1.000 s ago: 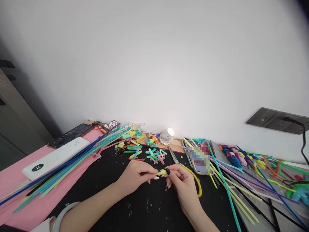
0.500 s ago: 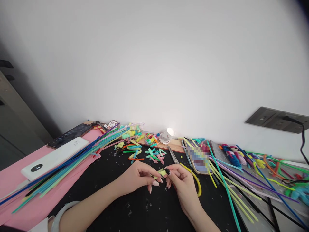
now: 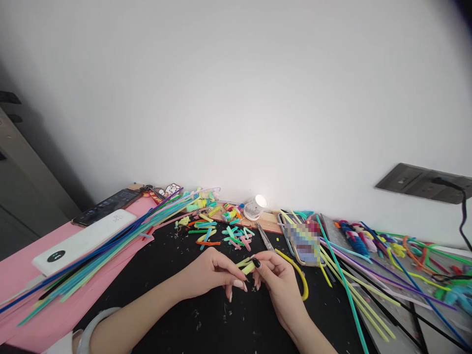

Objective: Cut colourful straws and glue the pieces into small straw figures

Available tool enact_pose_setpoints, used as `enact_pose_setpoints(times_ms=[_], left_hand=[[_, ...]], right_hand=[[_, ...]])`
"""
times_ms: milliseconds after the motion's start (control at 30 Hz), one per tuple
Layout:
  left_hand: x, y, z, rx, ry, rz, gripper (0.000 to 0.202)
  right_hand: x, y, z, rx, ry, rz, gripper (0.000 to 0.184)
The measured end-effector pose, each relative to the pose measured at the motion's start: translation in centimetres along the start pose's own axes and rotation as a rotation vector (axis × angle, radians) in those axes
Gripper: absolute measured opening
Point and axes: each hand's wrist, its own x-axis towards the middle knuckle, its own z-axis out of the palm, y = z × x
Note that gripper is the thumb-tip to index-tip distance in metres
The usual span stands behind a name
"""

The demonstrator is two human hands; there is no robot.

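My left hand (image 3: 212,273) and my right hand (image 3: 277,278) meet over the black mat (image 3: 191,314), both pinched on a short pale yellow pipe-cleaner piece (image 3: 248,267). The left fingers curl down around its left end; the right thumb and forefinger, with dark nails, grip its right end. A longer yellow pipe cleaner (image 3: 299,278) curves along the mat just right of my right hand. Small scissors (image 3: 264,237) lie just beyond my fingers.
Several cut coloured pieces (image 3: 236,235) lie behind the hands. A bundle of long pipe cleaners (image 3: 110,246) crosses the pink sheet (image 3: 55,314) beside a white power bank (image 3: 83,241) and a phone (image 3: 106,205). Another phone (image 3: 304,241), a small cup (image 3: 255,206) and more long pipe cleaners (image 3: 361,290) sit right.
My left fingers have curled further down and round the yellow piece, which now tilts slightly. Both hands stay in the same spot.
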Motion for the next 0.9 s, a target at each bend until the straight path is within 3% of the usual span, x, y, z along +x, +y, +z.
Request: enact_pose_setpoints(times_ms=[233,433,733,900], left_hand=[[-0.03,0.09,-0.02,0.067,0.01,-0.035,0.013],[-0.04,0.25,0.03,-0.032,-0.002,-0.02,0.027],[-0.2,0.4,0.04,0.195,0.025,-0.001,0.01],[-0.36,0.67,0.12,0.245,0.024,-0.024,0.023]], right_hand=[[0.03,0.46,-0.32,-0.025,-0.044,0.026,0.021],[-0.07,0.23,-0.22,-0.088,-0.007,-0.021,0.023],[-0.07,0.05,-0.08,-0.137,-0.009,-0.012,0.026],[-0.17,0.1,-0.17,-0.172,-0.018,-0.032,0.027]])
